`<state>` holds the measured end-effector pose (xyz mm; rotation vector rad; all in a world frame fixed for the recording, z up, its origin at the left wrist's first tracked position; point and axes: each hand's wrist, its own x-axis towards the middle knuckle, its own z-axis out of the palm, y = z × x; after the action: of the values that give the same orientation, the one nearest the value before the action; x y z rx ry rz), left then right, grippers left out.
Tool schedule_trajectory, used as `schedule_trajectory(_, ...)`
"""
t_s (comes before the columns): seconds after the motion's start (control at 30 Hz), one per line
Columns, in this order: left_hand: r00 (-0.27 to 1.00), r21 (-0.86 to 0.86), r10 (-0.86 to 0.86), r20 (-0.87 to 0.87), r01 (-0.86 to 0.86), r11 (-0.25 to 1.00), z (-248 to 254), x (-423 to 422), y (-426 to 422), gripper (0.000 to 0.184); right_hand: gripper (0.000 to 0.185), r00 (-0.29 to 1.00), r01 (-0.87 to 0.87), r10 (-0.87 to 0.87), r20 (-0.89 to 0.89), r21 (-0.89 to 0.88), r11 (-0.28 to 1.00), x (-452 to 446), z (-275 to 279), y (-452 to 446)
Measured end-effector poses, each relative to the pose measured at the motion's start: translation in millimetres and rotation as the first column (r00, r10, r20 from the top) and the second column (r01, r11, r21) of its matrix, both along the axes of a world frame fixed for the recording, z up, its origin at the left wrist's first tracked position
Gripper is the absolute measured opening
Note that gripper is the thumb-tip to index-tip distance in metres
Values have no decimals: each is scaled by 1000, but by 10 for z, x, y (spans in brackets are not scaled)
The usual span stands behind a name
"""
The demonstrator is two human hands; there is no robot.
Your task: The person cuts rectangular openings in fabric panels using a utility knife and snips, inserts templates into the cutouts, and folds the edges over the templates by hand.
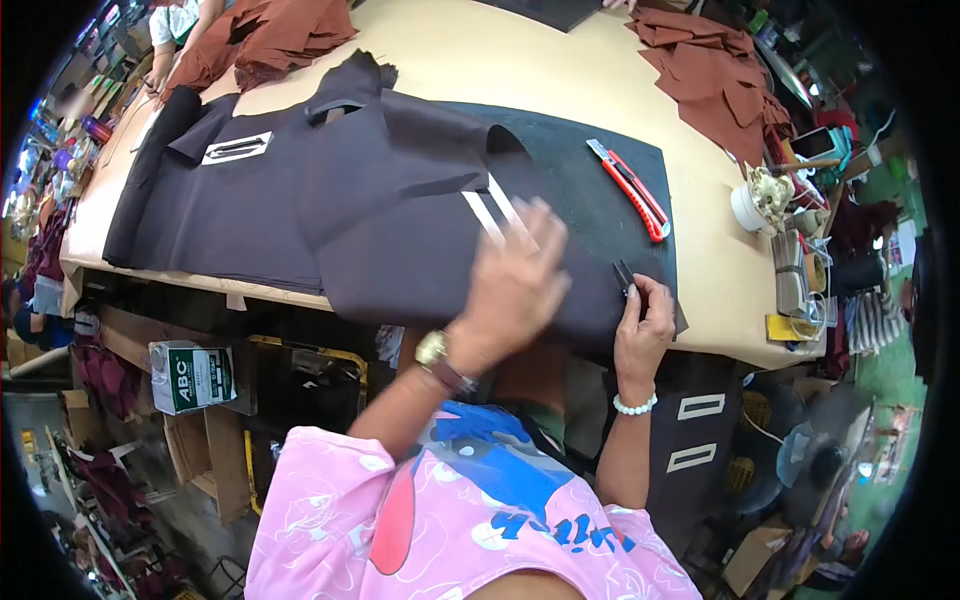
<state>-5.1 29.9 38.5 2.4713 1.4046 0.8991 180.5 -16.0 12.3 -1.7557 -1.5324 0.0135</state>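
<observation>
My left hand point(518, 275), with a watch at its wrist, is over a dark brown fabric piece point(400, 250). Motion blurs it, but the fingers look stretched out, close to two white strips point(483, 216) on the cloth. Whether it presses on the cloth I cannot tell. Between the thumb and fingers of my right hand point(645, 325) is a small black two-pronged tool point(623, 275) resembling thread snips, its prongs pointing up. This hand is at the fabric's right edge, above a dark cutting mat point(570, 150). A red utility knife point(633, 190) lies on the mat.
Rust-brown pieces point(705, 75) are heaped at the far right, with another pile point(265, 40) at the far left. A white pot point(752, 205) stands near the table's right end. A co-worker's arm point(160, 65) shows at upper left. Below the table is an ABC box point(190, 377).
</observation>
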Motion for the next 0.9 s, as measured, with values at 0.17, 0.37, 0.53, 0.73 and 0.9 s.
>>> schedule_trajectory(0.17,880,212,461,-111,-432,876,-282,-1063,1051,70,15,964,57,-71,257,62,996,92,165,187)
schedule_trajectory(0.37,910,-116,412,-47,-415,903,-284,-1225,1623,65,34,905,81,-53,421,-48,996,282,70,1106)
schedule_trajectory(0.53,894,-124,440,82,-429,895,-130,-1201,1722,40,44,886,96,20,464,-225,970,320,124,1259)
schedule_trajectory(0.73,586,-658,462,666,171,733,22,-1015,2339,37,45,961,-222,168,-221,-250,942,55,487,844)
schedule_trajectory(0.9,232,-669,631,741,350,656,41,-560,2387,66,44,895,-398,310,-320,-262,879,-522,417,559)
